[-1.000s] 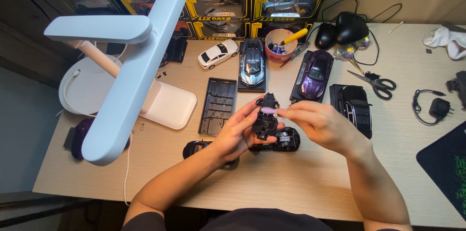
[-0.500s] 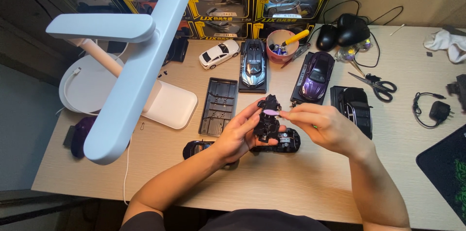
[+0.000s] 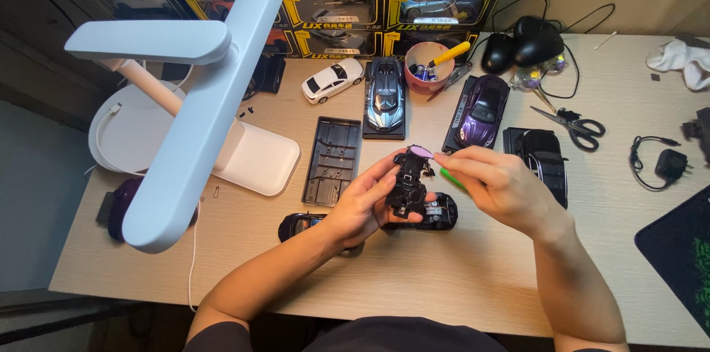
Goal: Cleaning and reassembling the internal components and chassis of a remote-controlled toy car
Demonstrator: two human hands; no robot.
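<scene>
The left hand (image 3: pixel 362 204) is gripping a black toy car chassis (image 3: pixel 408 182) upright, fingers wrapping its lower half. The right hand (image 3: pixel 497 188) is pinching a thin green tool (image 3: pixel 452 179) whose tip is meeting the chassis near the top, where a small pink piece (image 3: pixel 422 151) is sitting. Just below both hands a dark car body (image 3: pixel 429 213) is lying on the wooden desk (image 3: pixel 458 278). Under the left wrist another dark car shell (image 3: pixel 299 225) is resting. Beyond the left hand a black tray (image 3: pixel 333 160) is lying flat; beyond the right hand a purple model car (image 3: pixel 484 109) is standing, with scissors (image 3: pixel 573 124) further right.
</scene>
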